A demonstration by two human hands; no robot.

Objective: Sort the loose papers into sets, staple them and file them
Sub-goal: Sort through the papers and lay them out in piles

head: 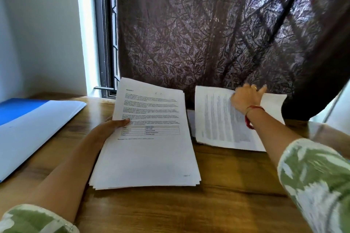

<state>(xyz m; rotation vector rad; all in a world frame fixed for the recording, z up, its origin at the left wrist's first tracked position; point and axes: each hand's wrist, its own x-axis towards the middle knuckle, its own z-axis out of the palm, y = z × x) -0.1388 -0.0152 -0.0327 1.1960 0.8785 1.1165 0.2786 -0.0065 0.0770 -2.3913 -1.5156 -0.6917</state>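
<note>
While the left hand (113,126) grips the left edge of a thick stack of printed papers (149,138), thumb on the top page, the right hand (246,98) lies flat with fingers spread on a second sheet (217,119) just right of that stack. This sheet is blurred. A blue folder (34,126) lies closed on the wooden table (189,210), left of the left hand. Behind both hands hangs a dark curtain (217,28).
</note>
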